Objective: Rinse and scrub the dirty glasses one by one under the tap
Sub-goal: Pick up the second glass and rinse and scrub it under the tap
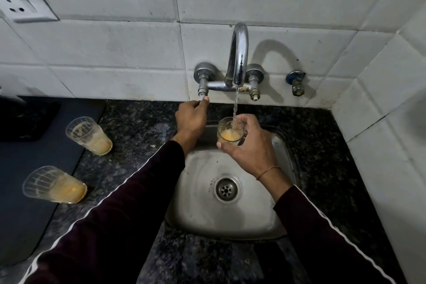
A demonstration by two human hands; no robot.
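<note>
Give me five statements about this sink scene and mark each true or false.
1. Water from the tap runs into the glass held in the right hand. True.
2. The left hand rests on the counter. False: its grip is on the tap's left valve stem.
3. Two dirty glasses wait on the counter. True.
4. The sink is full of water. False: its drain is uncovered.
5. The waiting glasses stand right of the sink. False: left.

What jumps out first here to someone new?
The running stream from the chrome tap falling into a glass with orange residue, held over the sink by the right hand. The left hand grips the left valve. Two more dirty glasses stand on the counter, far left.
</note>
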